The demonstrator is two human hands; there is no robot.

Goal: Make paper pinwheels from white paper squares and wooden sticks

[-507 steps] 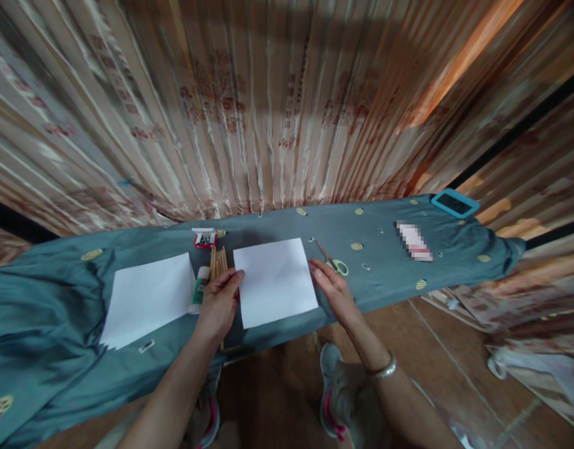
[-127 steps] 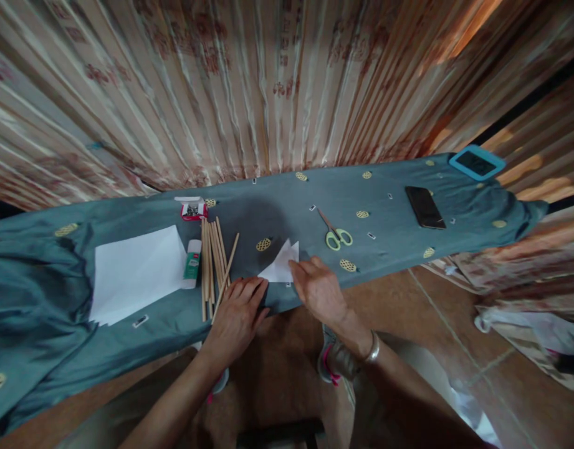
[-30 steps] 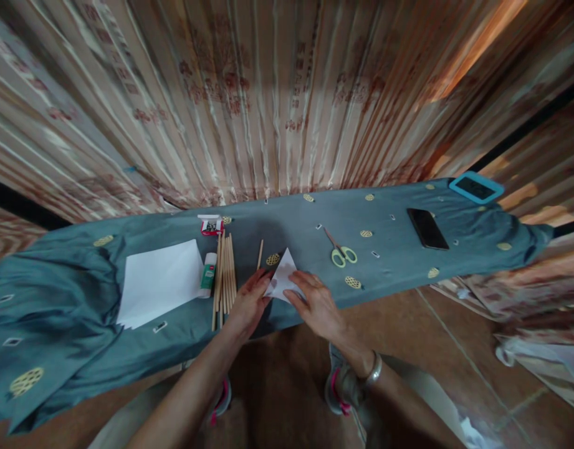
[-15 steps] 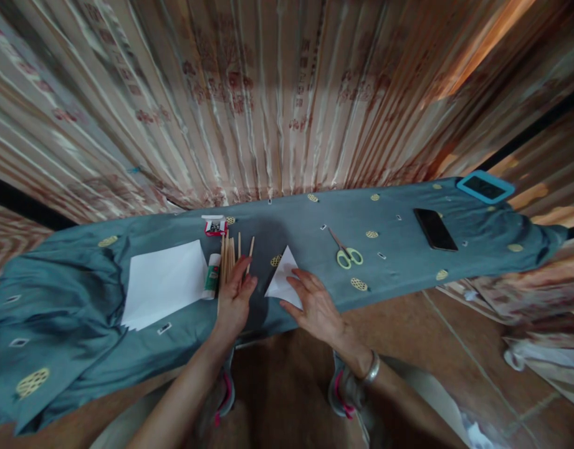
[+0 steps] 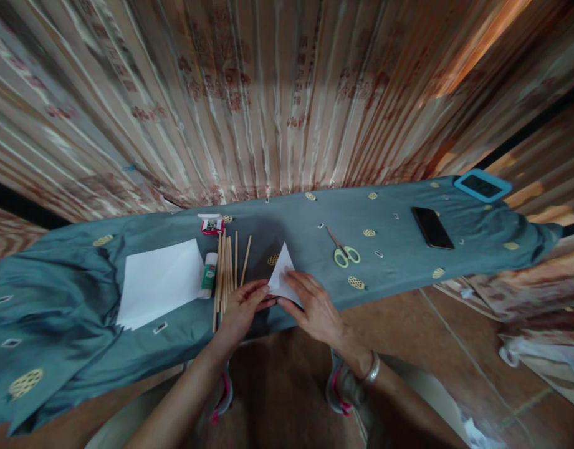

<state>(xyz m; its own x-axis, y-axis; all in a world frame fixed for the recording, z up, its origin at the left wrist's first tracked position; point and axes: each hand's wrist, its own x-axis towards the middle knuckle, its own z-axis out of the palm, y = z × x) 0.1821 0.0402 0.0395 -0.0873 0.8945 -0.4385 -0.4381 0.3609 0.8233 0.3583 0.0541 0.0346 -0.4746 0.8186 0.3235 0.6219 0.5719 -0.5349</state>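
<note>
A small white paper folded into a triangle [image 5: 282, 273] lies on the teal cloth [image 5: 399, 262] near the front edge. My left hand [image 5: 242, 307] reaches in from the left and its fingertips close on the paper's lower left corner. My right hand [image 5: 315, 307], with a metal bangle on the wrist, has its fingers curled over the paper's lower right part and grips it. Just left of my left hand lies a row of wooden sticks [image 5: 225, 269].
A glue stick [image 5: 208, 274] and a stack of white sheets [image 5: 159, 284] lie left of the sticks, with a small red box [image 5: 210, 224] behind them. To the right are green-handled scissors [image 5: 341, 251], a black phone [image 5: 431, 227] and a blue-cased device [image 5: 482, 185]. A curtain hangs behind.
My left hand left the sticks and came back right to the paper's corner. My right hand stayed on the folded paper, its fingers curling in. The paper went from a flat square to a small triangle.
</note>
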